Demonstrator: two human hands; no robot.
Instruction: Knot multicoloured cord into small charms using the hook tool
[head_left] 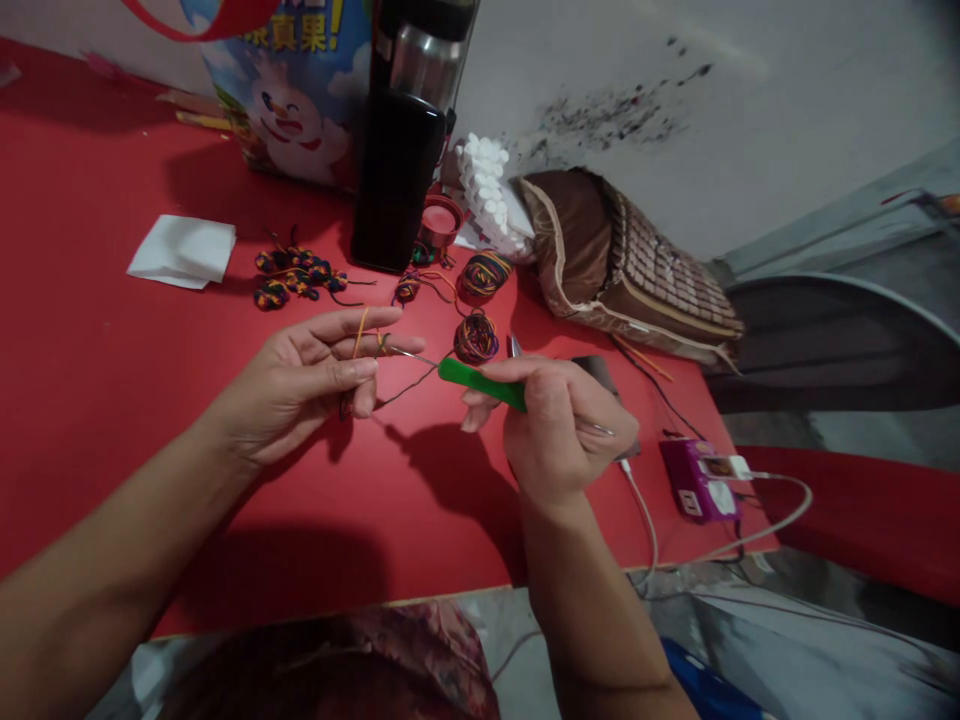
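My left hand (315, 385) is above the table with yarn (361, 330) looped round its fingers. The yarn is orange in one part and dark in another, and my thumb presses toward the fingers. My right hand (559, 425) is closed round a crochet hook (480, 382) with a green handle. The hook's thin metal shaft points left and meets the yarn loop at my left fingers. A dark strand runs from there toward a loose multicoloured yarn ball (476, 337). Beyond it sits a second, tighter yarn ball (486, 273).
Small crocheted pieces (296, 275) and a folded white tissue (184, 250) lie on the red table (82, 330). A black phone (397, 180) stands upright before a metal bottle (424, 65) and a printed bag (300, 110). Rightward are a brown cushion (637, 260) and a purple box (697, 480) with cables.
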